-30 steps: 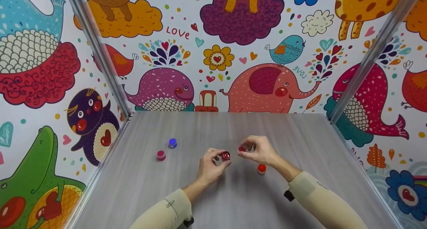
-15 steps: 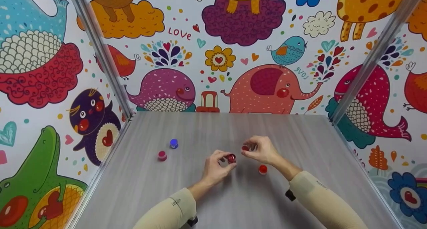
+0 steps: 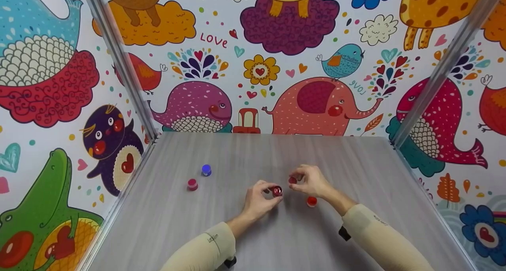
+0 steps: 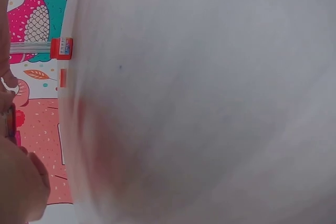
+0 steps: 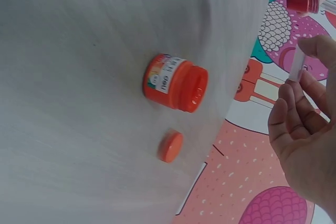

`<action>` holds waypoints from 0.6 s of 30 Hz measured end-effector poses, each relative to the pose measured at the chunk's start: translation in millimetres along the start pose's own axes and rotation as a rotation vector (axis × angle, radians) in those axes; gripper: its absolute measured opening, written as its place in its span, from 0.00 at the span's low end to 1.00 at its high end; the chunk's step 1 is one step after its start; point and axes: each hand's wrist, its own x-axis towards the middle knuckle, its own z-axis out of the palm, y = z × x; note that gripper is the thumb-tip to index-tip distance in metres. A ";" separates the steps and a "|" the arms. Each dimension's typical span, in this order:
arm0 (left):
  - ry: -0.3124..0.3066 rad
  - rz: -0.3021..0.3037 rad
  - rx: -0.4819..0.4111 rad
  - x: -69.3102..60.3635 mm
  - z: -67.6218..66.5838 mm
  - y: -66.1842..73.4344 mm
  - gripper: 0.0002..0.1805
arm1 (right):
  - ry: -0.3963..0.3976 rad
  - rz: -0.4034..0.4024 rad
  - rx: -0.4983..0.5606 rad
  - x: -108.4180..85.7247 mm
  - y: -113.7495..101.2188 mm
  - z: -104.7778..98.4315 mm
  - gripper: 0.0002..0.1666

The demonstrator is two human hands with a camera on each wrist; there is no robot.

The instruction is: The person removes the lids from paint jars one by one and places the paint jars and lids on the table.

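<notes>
My left hand (image 3: pixel 259 202) grips a small red paint jar (image 3: pixel 277 191) between thumb and fingers, its open mouth facing up toward the head camera. To the right of it, apart from the jar, my right hand (image 3: pixel 314 182) pinches a small round lid (image 3: pixel 293 180). That lid (image 5: pixel 297 62) appears pale and edge-on in the right wrist view. Below my right hand an orange paint jar (image 5: pixel 168 82) stands uncapped on the table. An orange lid (image 5: pixel 170 146) lies beside it; my right hand hides that lid in the head view.
A pink jar (image 3: pixel 192 185) and a blue jar (image 3: pixel 206 170) stand at the left of the grey table (image 3: pixel 178 223). Metal posts (image 3: pixel 122 65) and walls printed with cartoon animals bound the table at the back and sides.
My left hand has moved right and slightly nearer to me with the red jar. My right hand has shifted a little the same way, still pinching the lid. The gap between them is slightly smaller.
</notes>
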 end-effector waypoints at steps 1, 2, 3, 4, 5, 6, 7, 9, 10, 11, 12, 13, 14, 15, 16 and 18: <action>-0.003 -0.003 0.006 0.1 0.5 -0.6 0.14 | -0.005 0.007 -0.008 -0.6 0.6 1.1 0.14; -0.006 -0.003 0.009 0.3 1.0 -1.2 0.14 | -0.007 0.013 -0.019 -1.0 1.3 2.4 0.14; -0.008 0.002 0.013 0.3 1.4 -2.0 0.14 | -0.007 0.017 -0.030 -1.1 1.7 3.9 0.14; -0.009 0.007 0.017 0.1 1.7 -3.2 0.14 | -0.006 0.022 -0.044 -1.2 2.2 5.6 0.14; -0.007 0.022 0.022 -0.2 2.0 -4.5 0.15 | -0.006 0.024 -0.056 -1.2 2.7 7.3 0.14; -0.006 0.035 0.027 -0.7 2.3 -6.2 0.15 | -0.005 0.028 -0.067 -1.5 3.6 9.3 0.14; -0.005 0.051 0.035 -1.3 2.8 -8.1 0.15 | -0.006 0.031 -0.074 -1.6 4.2 11.4 0.13; 0.006 0.106 0.050 -2.7 6.4 -19.1 0.15 | -0.013 0.042 -0.086 -2.2 5.7 15.8 0.11; 0.009 0.119 0.062 -3.5 7.0 -21.0 0.16 | -0.015 0.049 -0.089 -2.4 6.5 18.0 0.10; 0.011 0.134 0.076 -4.2 7.8 -22.8 0.16 | -0.017 0.054 -0.090 -2.5 7.1 20.0 0.10; 0.008 0.134 0.092 -4.9 8.4 -24.1 0.16 | -0.018 0.065 -0.088 -2.3 7.6 21.8 0.10; 0.005 0.132 0.106 -5.4 9.1 -24.9 0.16 | -0.021 0.075 -0.085 -2.0 7.8 23.2 0.10; -0.001 0.126 0.118 -5.8 9.7 -25.3 0.16 | -0.023 0.085 -0.086 -1.6 8.1 24.3 0.10; -0.014 0.096 0.134 -6.4 7.9 -18.7 0.15 | -0.023 0.094 -0.083 -1.0 8.1 25.2 0.10; -0.020 0.090 0.147 -6.4 8.7 -18.7 0.15 | -0.026 0.107 -0.081 -0.2 7.7 25.8 0.10; -0.032 0.075 0.168 -6.2 10.3 -18.6 0.15 | -0.035 0.130 -0.080 1.3 6.9 26.5 0.11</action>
